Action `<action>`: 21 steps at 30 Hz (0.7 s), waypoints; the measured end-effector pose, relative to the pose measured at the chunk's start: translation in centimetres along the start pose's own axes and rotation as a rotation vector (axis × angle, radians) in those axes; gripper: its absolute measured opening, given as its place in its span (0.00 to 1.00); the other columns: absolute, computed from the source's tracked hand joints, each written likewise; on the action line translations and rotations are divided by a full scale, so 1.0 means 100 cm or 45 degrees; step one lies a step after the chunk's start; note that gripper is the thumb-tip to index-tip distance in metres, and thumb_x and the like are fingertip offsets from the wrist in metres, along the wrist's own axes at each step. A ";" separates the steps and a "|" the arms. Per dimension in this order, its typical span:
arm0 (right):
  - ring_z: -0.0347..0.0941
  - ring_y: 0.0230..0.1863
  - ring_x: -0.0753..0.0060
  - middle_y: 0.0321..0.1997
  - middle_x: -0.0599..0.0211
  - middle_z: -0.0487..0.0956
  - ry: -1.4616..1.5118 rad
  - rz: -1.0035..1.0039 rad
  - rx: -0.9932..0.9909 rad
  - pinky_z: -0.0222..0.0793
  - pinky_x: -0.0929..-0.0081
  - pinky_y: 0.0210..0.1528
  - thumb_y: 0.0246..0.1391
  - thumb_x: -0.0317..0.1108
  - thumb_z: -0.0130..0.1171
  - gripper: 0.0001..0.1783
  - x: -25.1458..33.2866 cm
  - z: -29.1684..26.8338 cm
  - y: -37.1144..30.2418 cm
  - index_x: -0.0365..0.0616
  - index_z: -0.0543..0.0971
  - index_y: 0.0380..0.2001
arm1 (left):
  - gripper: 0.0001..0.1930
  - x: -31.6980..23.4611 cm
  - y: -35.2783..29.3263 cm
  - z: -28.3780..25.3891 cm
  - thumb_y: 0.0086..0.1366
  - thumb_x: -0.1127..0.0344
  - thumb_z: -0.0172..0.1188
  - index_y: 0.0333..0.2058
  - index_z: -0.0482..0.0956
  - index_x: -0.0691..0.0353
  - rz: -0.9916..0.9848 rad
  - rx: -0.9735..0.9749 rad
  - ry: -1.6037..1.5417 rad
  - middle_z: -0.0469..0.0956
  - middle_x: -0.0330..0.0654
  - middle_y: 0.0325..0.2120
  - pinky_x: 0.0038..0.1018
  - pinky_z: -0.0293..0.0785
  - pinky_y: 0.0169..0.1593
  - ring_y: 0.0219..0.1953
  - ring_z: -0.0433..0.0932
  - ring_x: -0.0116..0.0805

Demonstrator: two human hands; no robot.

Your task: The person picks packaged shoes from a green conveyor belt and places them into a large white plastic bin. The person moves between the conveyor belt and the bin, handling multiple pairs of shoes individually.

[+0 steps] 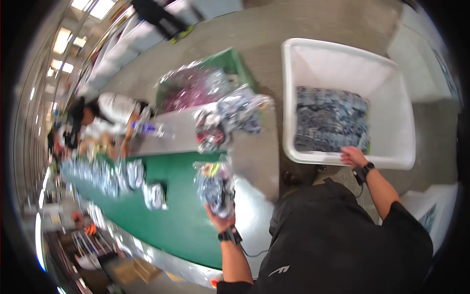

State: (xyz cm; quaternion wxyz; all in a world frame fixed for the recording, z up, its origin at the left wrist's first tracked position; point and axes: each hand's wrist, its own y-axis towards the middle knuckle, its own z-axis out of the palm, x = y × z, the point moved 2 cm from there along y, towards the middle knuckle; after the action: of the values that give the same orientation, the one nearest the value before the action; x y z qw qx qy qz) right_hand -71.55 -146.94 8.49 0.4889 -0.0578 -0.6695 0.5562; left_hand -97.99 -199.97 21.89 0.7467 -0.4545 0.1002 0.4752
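My left hand (223,219) is closed round the lower end of a clear plastic-wrapped garment bundle (215,188), grey-blue with a yellow-green patch at its far end. It is over the near right end of the green conveyor belt (191,230). My right hand (353,156) is at the near rim of a large white bin (342,158), its fingers bent and blurred; whether they hold anything I cannot tell. Inside the bin lie rows of packed grey-blue bundles (330,117), just beyond that hand. Both wrists wear black bands.
Several wrapped bundles (112,176) line the belt's far left. More wrapped garments (240,110) lie on the metal table (252,157). Behind it stands a green bin (235,63) of wrapped pink goods. A co-worker (115,115) leans over the belt; another person (161,19) stands farther back.
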 end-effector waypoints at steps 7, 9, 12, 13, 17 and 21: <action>0.78 0.39 0.72 0.40 0.64 0.80 -0.212 -0.270 0.614 0.76 0.73 0.37 0.61 0.49 0.52 0.21 0.103 0.086 -0.038 0.46 0.75 0.49 | 0.42 0.048 -0.025 0.073 0.58 0.38 0.55 0.63 0.59 0.62 -0.357 0.545 0.525 0.69 0.51 0.56 0.47 0.70 0.57 0.54 0.71 0.52; 0.78 0.40 0.71 0.43 0.62 0.79 -0.177 -0.266 0.911 0.76 0.72 0.38 0.62 0.52 0.51 0.24 0.127 0.104 -0.064 0.44 0.73 0.51 | 0.41 0.071 -0.046 0.129 0.55 0.45 0.61 0.61 0.60 0.63 -0.500 0.572 0.664 0.71 0.53 0.53 0.47 0.74 0.53 0.51 0.74 0.52; 0.77 0.38 0.70 0.43 0.63 0.78 -0.212 -0.170 1.064 0.77 0.72 0.35 0.57 0.58 0.54 0.30 0.149 0.107 -0.089 0.41 0.76 0.48 | 0.35 0.114 -0.022 0.171 0.61 0.48 0.56 0.61 0.60 0.64 -0.656 0.896 0.900 0.71 0.50 0.53 0.41 0.74 0.53 0.50 0.75 0.46; 0.77 0.36 0.71 0.41 0.65 0.78 -0.249 -0.172 1.073 0.76 0.73 0.33 0.56 0.59 0.56 0.31 0.152 0.100 -0.095 0.41 0.77 0.46 | 0.32 0.131 -0.023 0.190 0.65 0.48 0.51 0.61 0.60 0.64 -0.684 0.921 0.959 0.71 0.50 0.53 0.41 0.73 0.53 0.51 0.75 0.45; 0.76 0.32 0.76 0.34 0.67 0.79 -0.429 -0.381 0.937 0.73 0.74 0.29 0.53 0.55 0.60 0.27 0.129 0.053 -0.054 0.40 0.79 0.42 | 0.30 0.204 -0.026 0.260 0.71 0.46 0.42 0.61 0.61 0.63 -0.838 0.805 1.193 0.72 0.47 0.53 0.38 0.71 0.56 0.52 0.74 0.41; 0.76 0.30 0.76 0.32 0.68 0.79 -0.125 -0.186 0.678 0.73 0.74 0.28 0.48 0.51 0.65 0.24 0.105 -0.028 -0.040 0.40 0.81 0.37 | 0.26 0.259 -0.021 0.266 0.71 0.53 0.46 0.59 0.64 0.67 -0.865 0.722 1.071 0.73 0.44 0.52 0.31 0.72 0.52 0.52 0.74 0.35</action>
State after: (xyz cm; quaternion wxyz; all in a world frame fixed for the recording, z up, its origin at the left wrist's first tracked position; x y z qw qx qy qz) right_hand -73.12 -140.02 17.58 0.4926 0.1481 -0.5251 0.6780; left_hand -90.12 -163.60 23.15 0.8448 -0.3932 0.3587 -0.0551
